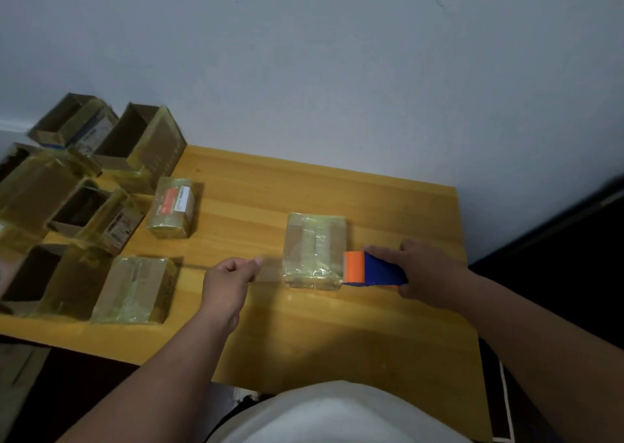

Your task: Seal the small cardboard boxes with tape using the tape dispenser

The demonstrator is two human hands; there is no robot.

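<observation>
Bare tabletop point(337, 324) before box point(314, 250)

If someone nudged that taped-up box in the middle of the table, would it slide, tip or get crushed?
The box looks squat with a broad base, so it would probably slide rather than tip. Its glossy tape wrap on the smooth wooden table suggests easy sliding. It is small cardboard, so likely light and fairly stiff, though its contents are hidden.

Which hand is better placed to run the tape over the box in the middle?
Right hand: it already grips the tape dispenser beside the box. Left hand seems only to pinch something thin.
</observation>
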